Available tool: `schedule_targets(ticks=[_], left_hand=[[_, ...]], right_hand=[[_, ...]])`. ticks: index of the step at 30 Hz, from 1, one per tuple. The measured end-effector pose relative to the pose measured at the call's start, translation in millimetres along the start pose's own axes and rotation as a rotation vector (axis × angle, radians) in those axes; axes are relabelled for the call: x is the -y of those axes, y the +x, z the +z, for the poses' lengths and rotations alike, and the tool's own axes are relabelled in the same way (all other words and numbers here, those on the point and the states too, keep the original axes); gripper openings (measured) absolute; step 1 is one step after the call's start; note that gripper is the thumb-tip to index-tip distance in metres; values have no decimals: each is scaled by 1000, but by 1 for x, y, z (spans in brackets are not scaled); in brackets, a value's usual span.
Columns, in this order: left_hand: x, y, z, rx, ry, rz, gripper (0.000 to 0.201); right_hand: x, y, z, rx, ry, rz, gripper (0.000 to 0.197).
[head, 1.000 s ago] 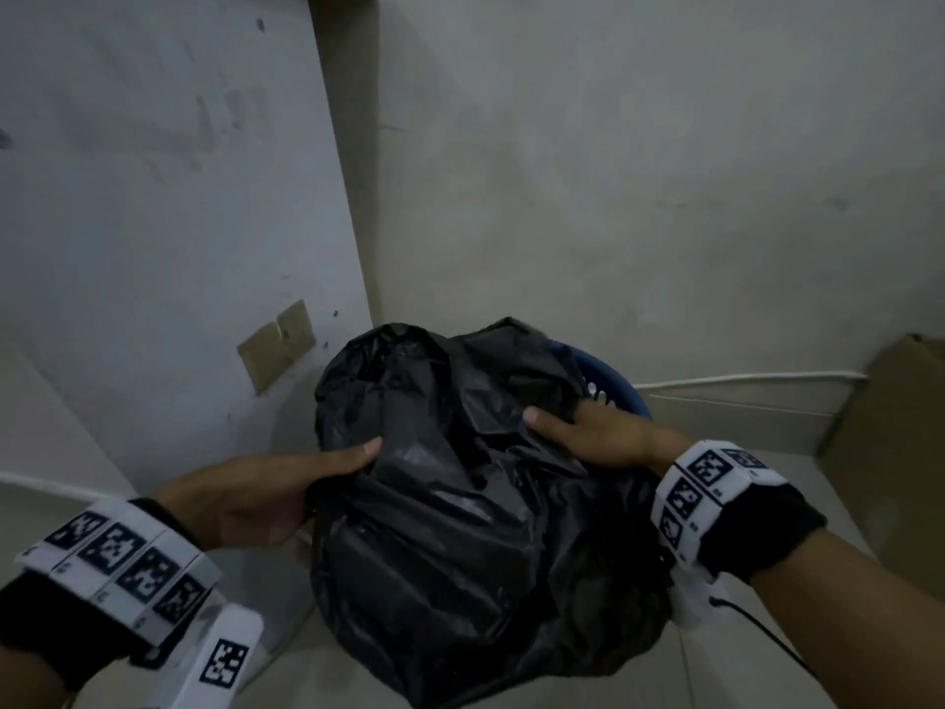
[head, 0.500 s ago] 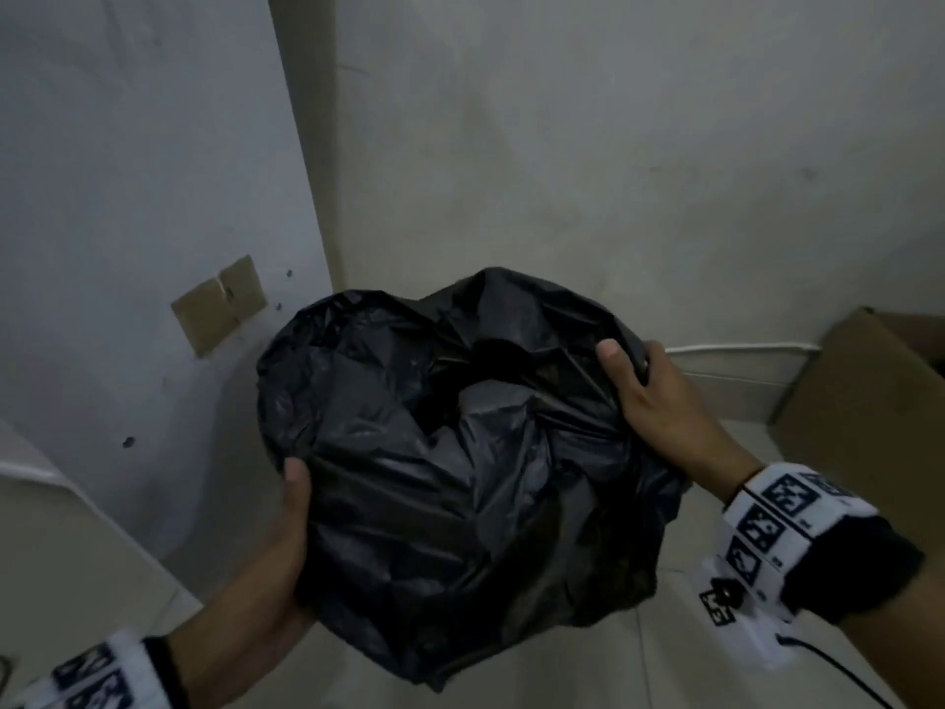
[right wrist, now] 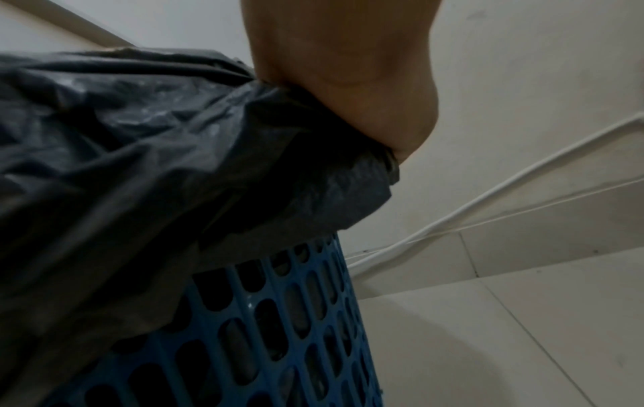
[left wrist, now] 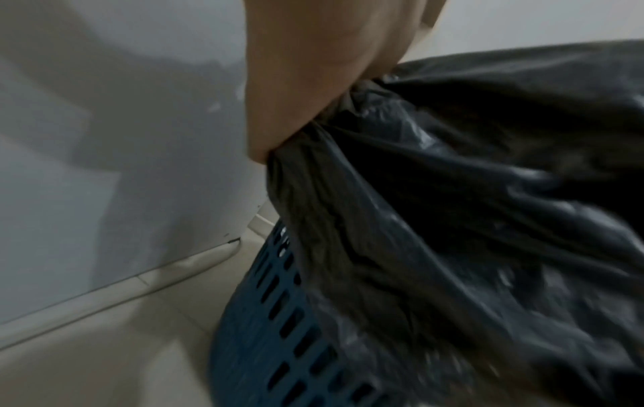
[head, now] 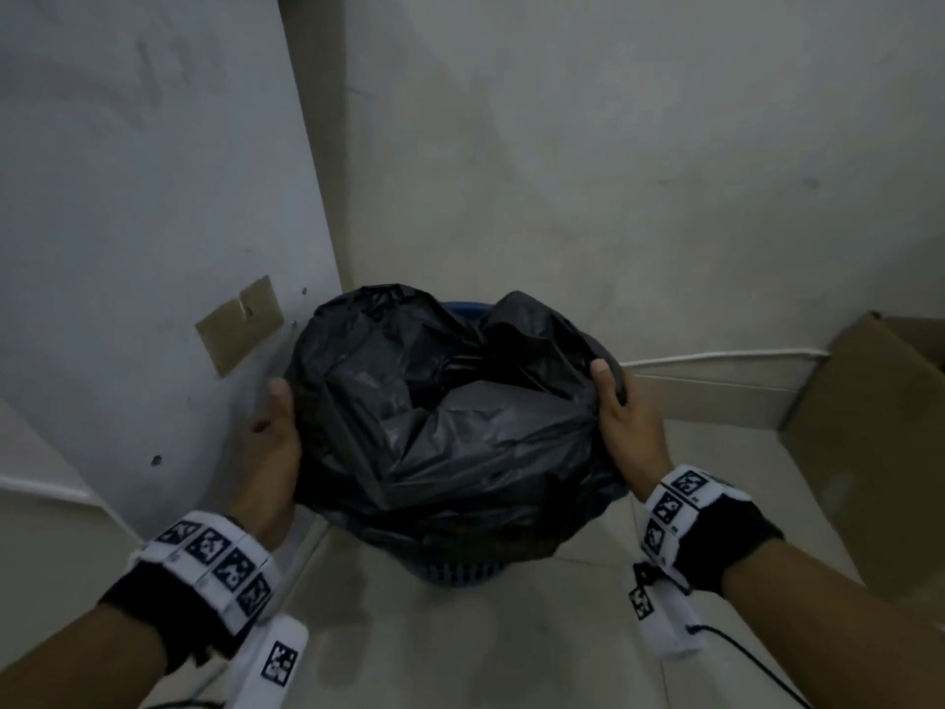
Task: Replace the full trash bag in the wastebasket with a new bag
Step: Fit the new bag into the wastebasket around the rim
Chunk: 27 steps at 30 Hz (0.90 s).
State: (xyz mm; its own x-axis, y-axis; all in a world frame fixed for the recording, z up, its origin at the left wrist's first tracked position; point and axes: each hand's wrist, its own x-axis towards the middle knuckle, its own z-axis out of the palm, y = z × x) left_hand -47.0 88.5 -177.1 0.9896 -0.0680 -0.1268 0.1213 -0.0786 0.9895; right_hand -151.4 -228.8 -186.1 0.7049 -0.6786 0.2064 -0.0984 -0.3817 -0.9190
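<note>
A black trash bag (head: pixel 450 417) is spread over the top of a blue perforated wastebasket (head: pixel 460 573) in the corner. Its plastic drapes down the basket's outside. My left hand (head: pixel 273 432) grips the bag's left edge, thumb up. My right hand (head: pixel 621 406) grips the right edge with the thumb on top and the plastic bunched under the palm. The left wrist view has the bag (left wrist: pixel 453 192) gathered under my left hand (left wrist: pixel 313 82) above the basket wall (left wrist: pixel 272 330). In the right wrist view, my right hand (right wrist: pixel 348 82) pins the bag (right wrist: pixel 156 151) above the blue basket (right wrist: pixel 278 330).
A grey panel (head: pixel 128 248) with a taped cardboard patch (head: pixel 240 324) stands close on the left. The plaster wall (head: pixel 613 171) is behind. A cardboard box (head: pixel 874 432) sits on the tiled floor at right. A white cable (head: pixel 716 356) runs along the skirting.
The bag was held up and bunched between my hands. Now both hands have moved apart and down, stretching its mouth over the basket's rim.
</note>
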Motion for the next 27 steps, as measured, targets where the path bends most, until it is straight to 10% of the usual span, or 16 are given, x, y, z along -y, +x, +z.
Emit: schedule_targets(ticks=[4, 10, 17, 27], left_hand=[[21, -27, 10, -161, 114, -84, 115], [17, -44, 29, 221, -162, -466, 98], [27, -32, 25, 220, -194, -332, 45], [16, 12, -9, -192, 52, 87, 93]], right_hand=[[-8, -2, 8, -127, -11, 41, 59], [-6, 1, 5, -155, -109, 118, 60], [1, -9, 16, 167, 26, 172, 63], [3, 0, 31, -84, 178, 135, 52]])
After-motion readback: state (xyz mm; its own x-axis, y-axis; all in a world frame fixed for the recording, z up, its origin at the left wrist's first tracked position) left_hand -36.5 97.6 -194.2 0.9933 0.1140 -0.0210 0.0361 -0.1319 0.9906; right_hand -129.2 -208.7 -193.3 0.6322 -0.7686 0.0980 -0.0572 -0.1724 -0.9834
